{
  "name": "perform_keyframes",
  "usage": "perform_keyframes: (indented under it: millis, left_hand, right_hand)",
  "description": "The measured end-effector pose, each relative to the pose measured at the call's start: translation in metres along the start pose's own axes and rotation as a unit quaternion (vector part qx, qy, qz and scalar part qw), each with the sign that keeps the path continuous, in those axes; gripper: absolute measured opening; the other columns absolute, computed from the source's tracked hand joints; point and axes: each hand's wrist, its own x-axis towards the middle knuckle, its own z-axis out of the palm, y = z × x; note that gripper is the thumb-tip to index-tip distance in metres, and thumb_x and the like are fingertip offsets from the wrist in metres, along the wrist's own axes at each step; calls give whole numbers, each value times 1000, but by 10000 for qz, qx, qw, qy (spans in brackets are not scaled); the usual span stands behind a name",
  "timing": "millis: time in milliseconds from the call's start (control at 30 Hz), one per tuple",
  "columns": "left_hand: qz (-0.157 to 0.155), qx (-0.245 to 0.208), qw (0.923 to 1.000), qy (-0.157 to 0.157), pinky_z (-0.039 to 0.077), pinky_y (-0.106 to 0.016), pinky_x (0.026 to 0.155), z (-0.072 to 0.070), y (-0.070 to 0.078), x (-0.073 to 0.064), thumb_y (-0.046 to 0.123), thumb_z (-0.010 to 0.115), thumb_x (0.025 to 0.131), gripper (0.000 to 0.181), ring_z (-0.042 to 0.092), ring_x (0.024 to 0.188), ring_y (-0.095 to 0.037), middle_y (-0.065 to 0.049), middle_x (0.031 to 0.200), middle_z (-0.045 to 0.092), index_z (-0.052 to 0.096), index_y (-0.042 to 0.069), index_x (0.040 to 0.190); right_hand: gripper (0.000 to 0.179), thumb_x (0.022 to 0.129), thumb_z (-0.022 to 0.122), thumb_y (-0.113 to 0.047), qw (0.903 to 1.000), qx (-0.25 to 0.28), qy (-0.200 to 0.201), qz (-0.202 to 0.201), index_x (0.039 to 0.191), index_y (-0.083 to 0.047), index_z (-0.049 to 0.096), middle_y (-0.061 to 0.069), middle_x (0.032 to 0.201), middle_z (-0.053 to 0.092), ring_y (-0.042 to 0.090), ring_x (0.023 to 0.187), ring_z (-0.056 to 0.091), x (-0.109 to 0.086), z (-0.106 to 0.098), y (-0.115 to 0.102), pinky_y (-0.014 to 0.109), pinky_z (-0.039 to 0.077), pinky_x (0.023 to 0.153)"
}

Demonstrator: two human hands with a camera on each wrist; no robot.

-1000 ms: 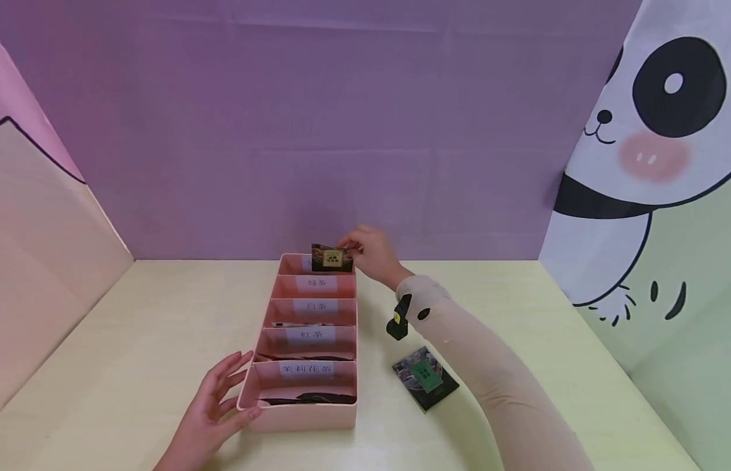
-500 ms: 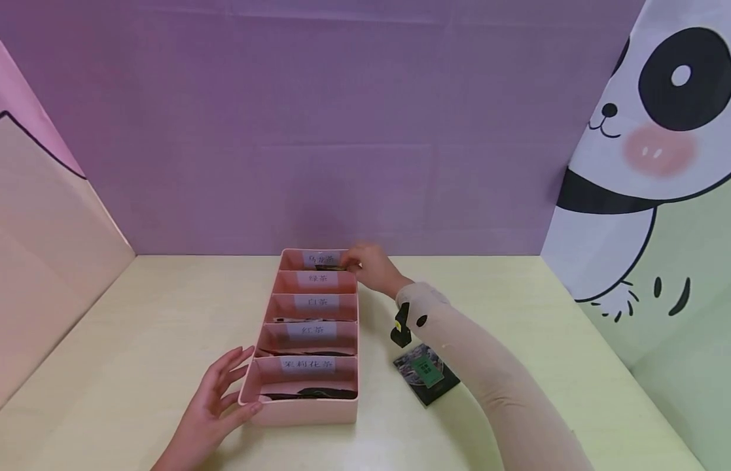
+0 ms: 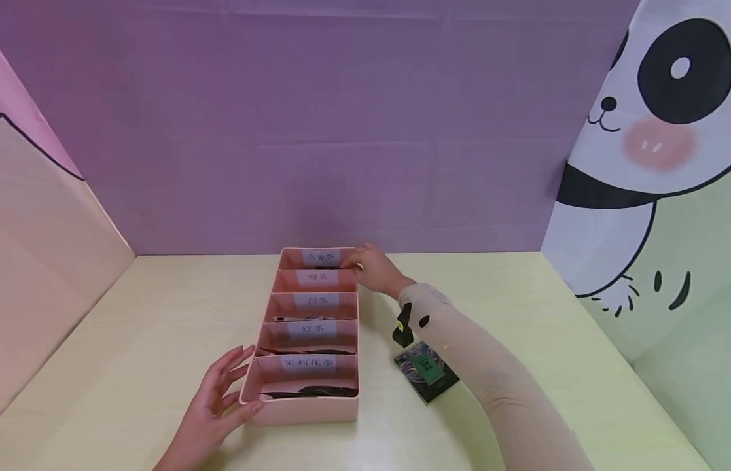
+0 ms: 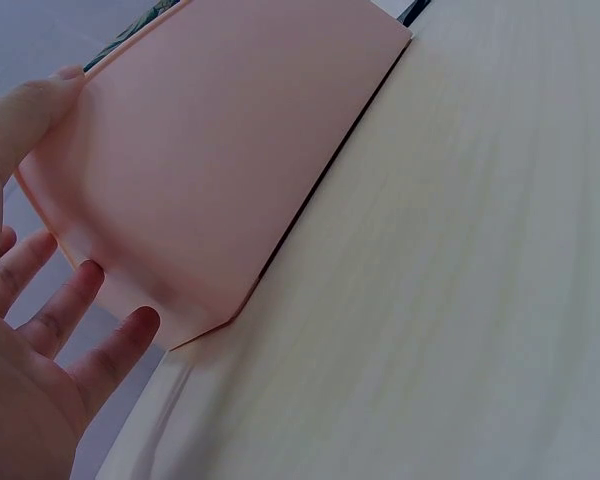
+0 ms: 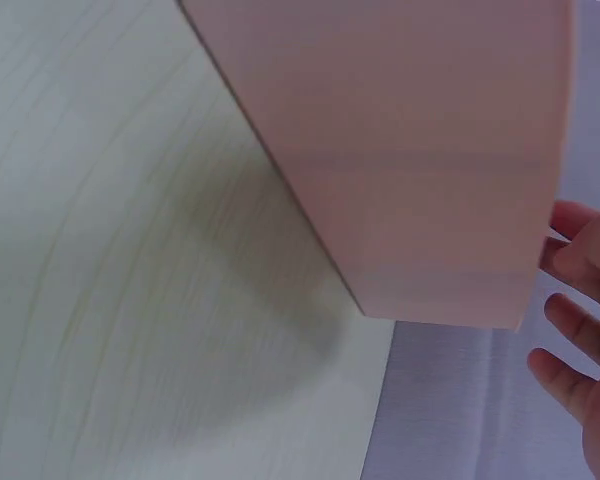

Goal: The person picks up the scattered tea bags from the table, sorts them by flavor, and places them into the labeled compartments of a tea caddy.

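Note:
A long pink divided box (image 3: 306,411) stands on the table, its compartments in a row from front to back, each with a white label of Chinese characters. My left hand (image 3: 214,405) touches its front left corner, thumb on the front rim and loosely spread fingers along the left side. At the rearmost compartment my right hand (image 3: 374,269) reaches over the right rim, fingertips pinching the right end of a dark tea packet (image 3: 326,267). Only a thin upper strip of that packet shows. Fingertips are partly hidden behind the rim in the right wrist view.
A black tea packet with a green label (image 3: 428,371) lies on the table right of the box, partly under the right forearm. Dark packets (image 3: 326,391) lie in the front compartment. A purple backdrop (image 3: 341,131) rises behind the table edge.
My right hand has lowered the tea packet into the rearmost compartment, from standing above the rim to almost out of sight. The left hand has stayed on the box corner.

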Motion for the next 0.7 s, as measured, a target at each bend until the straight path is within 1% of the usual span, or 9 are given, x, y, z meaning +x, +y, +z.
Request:
perform_keyframes:
  millis: [67,133,233,333,400,433,500,600,700]
  left_hand:
    - [-36,15,10000,10,45,-11,89,0,0,-1,-13,71,83,82,48,121,4,18,145,45,29,5,152]
    - [-47,3,10000,13,45,-12,89,-1,1,-1,-13,71,83,82,48,121,4,18,145,45,28,3,151]
    - [-67,-12,10000,9,45,-12,89,0,1,-1,-13,71,84,82,48,121,4,18,145,45,29,5,151]
    - [-84,-22,10000,7,45,-12,89,1,1,0,-13,71,83,82,48,121,4,18,145,45,29,5,151]
    - [-122,-3,9999,8,45,-12,89,2,1,0,-11,72,84,82,48,121,4,19,145,45,29,6,151]
    - [-135,5,9999,11,45,-12,89,2,1,0,-11,72,84,82,48,120,5,19,144,45,29,5,151]
    - [-150,27,9999,21,45,-12,89,2,1,0,-11,72,84,82,48,120,5,19,144,45,29,4,151]
    - [-113,45,9999,38,45,-11,89,1,1,0,-12,72,83,82,48,121,5,19,145,45,29,5,151]
    - [-19,15,10000,18,45,-11,90,0,0,1,-13,72,83,83,47,121,4,18,145,45,29,6,152]
  right_hand:
    - [24,94,55,3,9997,225,64,60,106,-1,75,11,107,72,28,110,62,-3,-2,-1,43,38,108]
    - [25,94,54,3,9987,441,217,147,108,-1,74,12,112,70,30,115,59,-7,-4,-1,44,39,107]
    - [24,94,56,2,9946,799,600,278,111,-1,73,12,117,66,31,117,55,-17,-11,-2,46,42,103]
    - [22,93,59,2,9881,1080,1062,267,111,-1,72,13,119,64,32,116,55,-30,-22,-3,47,44,100]
    - [22,93,61,3,9844,1200,1256,267,111,-1,73,13,119,64,32,116,55,-40,-29,-4,48,45,99]
    - [22,92,62,3,9836,1238,1284,283,111,-2,73,13,120,63,32,117,55,-45,-33,-4,49,45,99]
    - [22,92,64,2,9841,1257,1198,363,111,-3,72,13,123,62,32,120,53,-55,-40,-3,50,44,100]
    - [23,92,66,0,9875,1218,855,514,114,-3,71,15,127,59,34,123,50,-69,-48,-2,53,43,101]
    - [25,91,68,-2,9906,1113,559,564,116,-3,70,17,128,58,36,125,49,-82,-54,0,55,42,103]
